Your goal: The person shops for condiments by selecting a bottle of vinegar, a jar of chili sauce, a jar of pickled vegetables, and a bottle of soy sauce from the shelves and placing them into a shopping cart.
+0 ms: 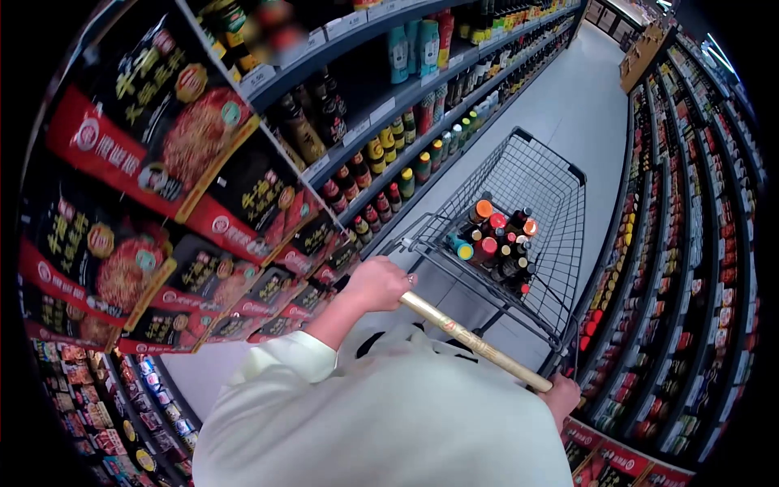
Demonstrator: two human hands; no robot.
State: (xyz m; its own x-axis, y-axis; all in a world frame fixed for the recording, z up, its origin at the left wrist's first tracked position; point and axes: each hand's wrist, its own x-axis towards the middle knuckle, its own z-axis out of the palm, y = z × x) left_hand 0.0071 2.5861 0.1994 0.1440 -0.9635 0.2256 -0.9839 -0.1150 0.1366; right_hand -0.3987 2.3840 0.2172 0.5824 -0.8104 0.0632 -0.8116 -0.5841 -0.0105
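Observation:
My left hand (377,284) is closed round the left end of a tan shopping cart handle (475,341). At the handle's other end my right hand (561,395) is wrapped round it, its fingers partly hidden. Ahead of the handle stands the dark wire shopping cart (580,243). Several bottles are grouped in the basket near its handle end, with red, orange and dark caps. Among them is a blue bottle with a yellow cap (465,252). Their labels are too small to read.
On the left, a shelf (369,122) carries rows of bottles, and black and red noodle packages (187,138) hang at its end. Long shelves of jars and bottles (649,284) line the right side. Pale aisle floor (580,89) runs ahead between them.

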